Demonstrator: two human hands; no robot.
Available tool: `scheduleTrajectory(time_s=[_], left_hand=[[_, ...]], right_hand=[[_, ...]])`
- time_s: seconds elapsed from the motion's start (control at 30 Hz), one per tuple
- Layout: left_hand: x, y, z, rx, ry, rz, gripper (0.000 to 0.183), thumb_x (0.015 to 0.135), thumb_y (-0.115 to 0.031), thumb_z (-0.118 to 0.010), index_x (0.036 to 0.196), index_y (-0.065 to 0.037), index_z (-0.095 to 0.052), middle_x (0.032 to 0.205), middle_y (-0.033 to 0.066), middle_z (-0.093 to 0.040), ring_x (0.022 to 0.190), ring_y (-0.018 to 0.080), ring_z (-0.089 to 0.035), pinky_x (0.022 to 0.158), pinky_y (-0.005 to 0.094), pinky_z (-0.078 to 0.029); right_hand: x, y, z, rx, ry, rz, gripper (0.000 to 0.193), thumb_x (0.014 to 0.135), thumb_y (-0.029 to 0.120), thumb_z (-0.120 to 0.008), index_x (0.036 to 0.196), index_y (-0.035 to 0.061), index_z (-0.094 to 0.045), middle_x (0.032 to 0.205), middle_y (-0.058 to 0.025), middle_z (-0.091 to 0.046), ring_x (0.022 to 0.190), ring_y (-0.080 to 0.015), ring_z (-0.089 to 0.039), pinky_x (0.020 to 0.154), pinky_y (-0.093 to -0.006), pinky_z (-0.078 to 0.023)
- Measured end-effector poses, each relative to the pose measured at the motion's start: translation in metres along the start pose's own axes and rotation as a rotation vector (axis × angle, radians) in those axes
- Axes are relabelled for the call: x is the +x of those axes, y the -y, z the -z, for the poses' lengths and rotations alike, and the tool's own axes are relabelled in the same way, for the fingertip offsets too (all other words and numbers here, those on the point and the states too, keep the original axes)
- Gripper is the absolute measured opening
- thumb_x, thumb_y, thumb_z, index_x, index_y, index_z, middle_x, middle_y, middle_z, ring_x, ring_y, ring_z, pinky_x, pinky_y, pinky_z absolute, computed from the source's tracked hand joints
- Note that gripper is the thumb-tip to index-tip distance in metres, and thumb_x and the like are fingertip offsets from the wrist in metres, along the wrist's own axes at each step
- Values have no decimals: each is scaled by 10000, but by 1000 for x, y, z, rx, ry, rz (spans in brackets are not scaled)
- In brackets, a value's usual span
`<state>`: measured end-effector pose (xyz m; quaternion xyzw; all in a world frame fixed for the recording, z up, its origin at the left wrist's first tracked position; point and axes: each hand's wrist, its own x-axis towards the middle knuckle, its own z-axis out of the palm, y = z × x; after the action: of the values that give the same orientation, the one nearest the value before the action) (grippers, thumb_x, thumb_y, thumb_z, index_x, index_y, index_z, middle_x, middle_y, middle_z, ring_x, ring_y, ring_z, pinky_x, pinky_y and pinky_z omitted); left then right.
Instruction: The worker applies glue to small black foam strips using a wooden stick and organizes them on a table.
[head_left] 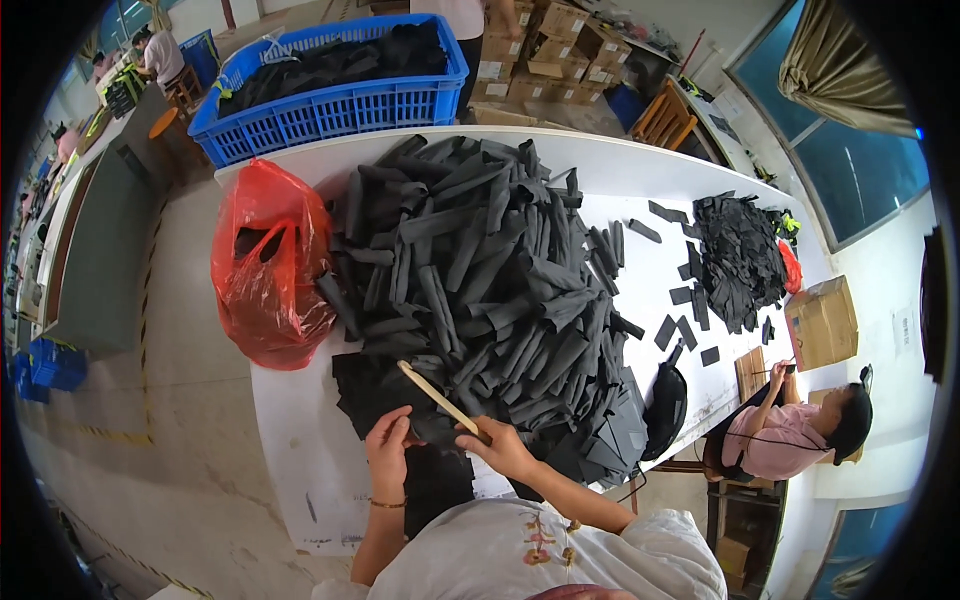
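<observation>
My right hand point(504, 452) is wrapped round the lower end of a flat, pale wooden stick point(432, 387), which slants up to the left. Close by on the left, my left hand point(389, 446) has its fingers curled at the edge of a dark fabric piece point(432, 428); the grip itself is partly hidden. Flat black fabric pieces point(362, 395) lie just beyond this hand, and more black fabric point(440, 477) is between my forearms. A big heap of rolled black fabric tubes point(480, 260) rises right beyond both hands.
A red plastic bag point(270, 290) stands at the left table edge. Behind the table is a blue crate point(330, 113) of black fabric. Small black pieces point(738, 262) are piled at right on the white table point(300, 480). A person point(785, 420) sits beyond the right edge.
</observation>
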<state>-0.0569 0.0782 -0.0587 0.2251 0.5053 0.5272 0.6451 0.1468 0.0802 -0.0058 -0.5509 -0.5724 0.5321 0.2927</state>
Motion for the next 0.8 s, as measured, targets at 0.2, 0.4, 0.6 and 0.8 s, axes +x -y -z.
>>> scheduleTrajectory(time_s=[0.2, 0.4, 0.6, 0.8], left_hand=[[13, -5, 2, -125, 102, -32, 257, 980, -113, -486, 1181, 3, -595, 916, 64, -640, 790, 148, -630, 697, 315, -554], [11, -12, -11, -186, 124, -20, 273, 977, -112, -491, 1214, 1, -566, 989, 72, -624, 870, 161, -623, 740, 322, -544], [2, -5, -2, 87, 238, 22, 257, 933, -80, -545, 1172, 13, -564, 1085, 117, -625, 977, 205, -622, 823, 349, -531], [-18, -10, -24, -157, 360, 28, 418, 860, 27, -540, 1276, 38, -501, 1291, 121, -532, 1186, 202, -516, 926, 338, -482]], right_hand=[[16, -7, 12, 14, 64, -179, 263, 867, 138, -686, 1095, 19, -632, 657, -27, -496, 600, -94, -466, 562, -260, -407], [15, -26, 3, -106, 35, 104, 267, 762, 96, -763, 962, -3, -614, 770, -90, -515, 623, -183, -479, 573, -303, -407], [10, -6, 6, -97, 17, -9, 328, 751, 188, -806, 872, -16, -580, 702, -74, -449, 599, -175, -418, 548, -309, -377], [-5, -13, 4, -137, -29, 124, 363, 746, 256, -821, 833, 4, -575, 661, -65, -429, 593, -148, -397, 534, -314, -371]])
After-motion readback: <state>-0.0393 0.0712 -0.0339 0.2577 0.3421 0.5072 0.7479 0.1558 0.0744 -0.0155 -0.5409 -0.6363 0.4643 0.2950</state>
